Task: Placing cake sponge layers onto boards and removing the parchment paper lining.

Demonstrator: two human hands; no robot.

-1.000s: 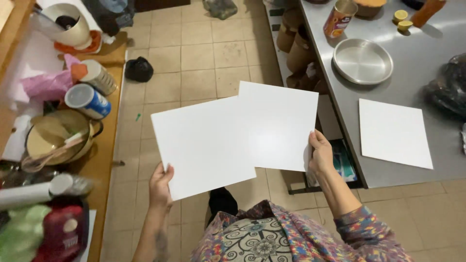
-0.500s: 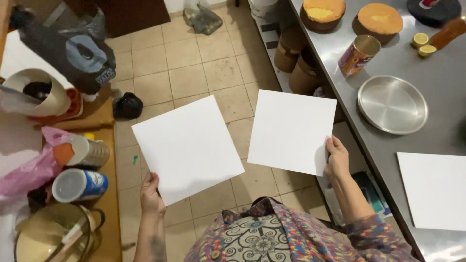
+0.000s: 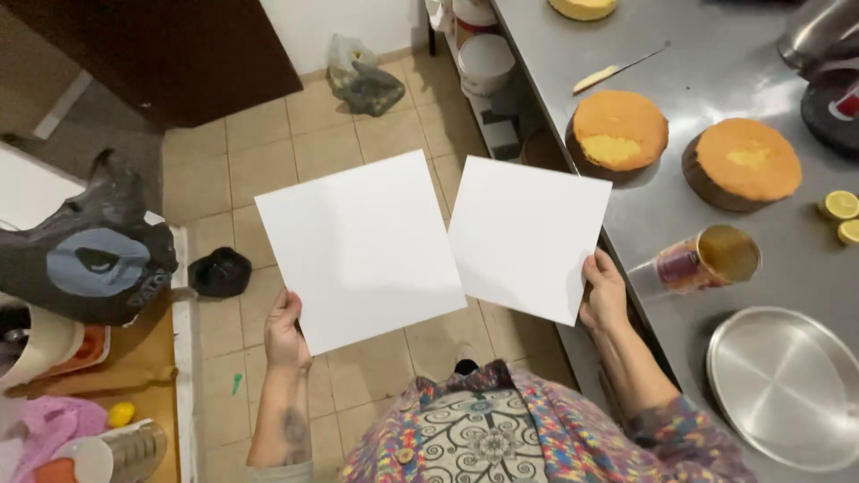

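My left hand (image 3: 284, 329) grips the lower left corner of a white square sheet (image 3: 362, 246), held flat over the tiled floor. My right hand (image 3: 605, 292) pinches the lower right corner of a second white square sheet (image 3: 530, 234). The two sheets sit side by side, touching at their inner edges, with the right one reaching over the edge of the steel counter (image 3: 716, 80). Both sheets are blank on the side I see.
On the steel counter lie two round sponge cakes (image 3: 619, 131) (image 3: 748, 160), a knife (image 3: 617, 70), a tipped cup (image 3: 702, 258), lemon halves (image 3: 841, 207) and a round metal pan (image 3: 792, 383). A dark plastic bag (image 3: 89, 255) stands left, above a cluttered wooden surface.
The view has swung further up the room, so the cakes now show and the left clutter has slid down. The two sheets have come closer together until their inner edges touch.
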